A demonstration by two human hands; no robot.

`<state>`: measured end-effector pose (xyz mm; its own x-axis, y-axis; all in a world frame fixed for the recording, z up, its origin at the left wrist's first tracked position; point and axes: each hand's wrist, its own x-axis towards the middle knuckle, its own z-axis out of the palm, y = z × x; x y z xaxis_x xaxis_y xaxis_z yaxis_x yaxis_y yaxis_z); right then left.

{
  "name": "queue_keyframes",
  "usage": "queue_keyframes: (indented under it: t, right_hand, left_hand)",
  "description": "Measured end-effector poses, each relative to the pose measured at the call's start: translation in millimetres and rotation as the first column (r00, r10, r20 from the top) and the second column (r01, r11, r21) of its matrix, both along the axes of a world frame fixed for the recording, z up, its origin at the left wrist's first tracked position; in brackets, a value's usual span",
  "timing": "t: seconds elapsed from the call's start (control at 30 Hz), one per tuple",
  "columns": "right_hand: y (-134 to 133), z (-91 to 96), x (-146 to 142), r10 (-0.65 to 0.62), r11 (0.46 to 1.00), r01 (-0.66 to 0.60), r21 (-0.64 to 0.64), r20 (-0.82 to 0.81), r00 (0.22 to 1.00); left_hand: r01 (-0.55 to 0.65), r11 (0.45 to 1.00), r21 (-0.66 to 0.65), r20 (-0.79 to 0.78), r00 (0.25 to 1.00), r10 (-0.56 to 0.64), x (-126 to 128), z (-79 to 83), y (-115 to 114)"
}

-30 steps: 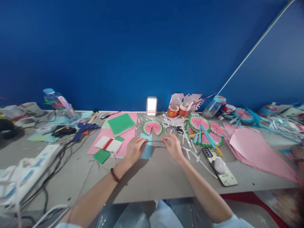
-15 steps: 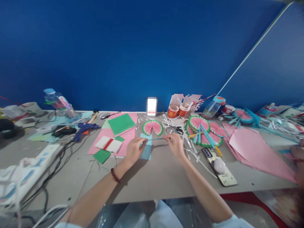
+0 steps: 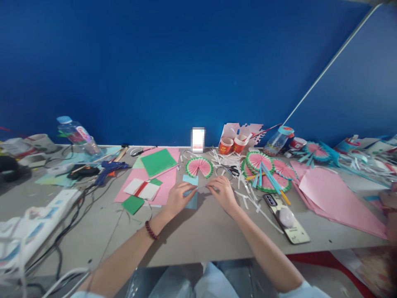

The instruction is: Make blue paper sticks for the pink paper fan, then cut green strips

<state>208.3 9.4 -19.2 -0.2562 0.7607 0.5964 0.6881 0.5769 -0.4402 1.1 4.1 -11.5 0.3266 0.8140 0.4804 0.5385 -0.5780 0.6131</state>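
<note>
My left hand [image 3: 180,197] and my right hand [image 3: 223,193] face each other over the middle of the table, each pinching one end of a thin strip [image 3: 202,186], probably folded paper. Only a short length of it shows between the fingertips. Under my left fingers lies a light blue paper sheet [image 3: 191,202], partly covered. Just beyond the hands sits a pleated watermelon paper fan [image 3: 192,166], pink with a green and white rim.
On the left are pink paper [image 3: 122,192], a green sheet [image 3: 159,161], a blue glue gun [image 3: 107,167] and a power strip [image 3: 46,219]. To the right lie paper scraps, scissors [image 3: 234,170], finished fans [image 3: 259,161], a phone [image 3: 297,231] and pink sheets [image 3: 335,198]. Red paper cups [image 3: 226,145] stand behind.
My hands have drawn closer together and slightly toward me, so less of the strip shows between them. Everything else on the table stays put.
</note>
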Motion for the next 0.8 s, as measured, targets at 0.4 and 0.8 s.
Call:
queue_keyframes:
  t: [0.4, 0.8]
  right_hand:
    - [1, -3.2, -1, -0.057, 0.995, 0.049, -0.086, -0.086, 0.995]
    - [0, -4.3, -1, -0.033, 0.989, 0.005, -0.145, -0.189, 0.981]
  left_hand:
    - [-0.049, 0.977, -0.207, 0.146, 0.986, 0.08, -6, -4.3, 11]
    - [-0.034, 0.908, -0.418, 0.333, 0.924, 0.188, -5, -3.7, 11]
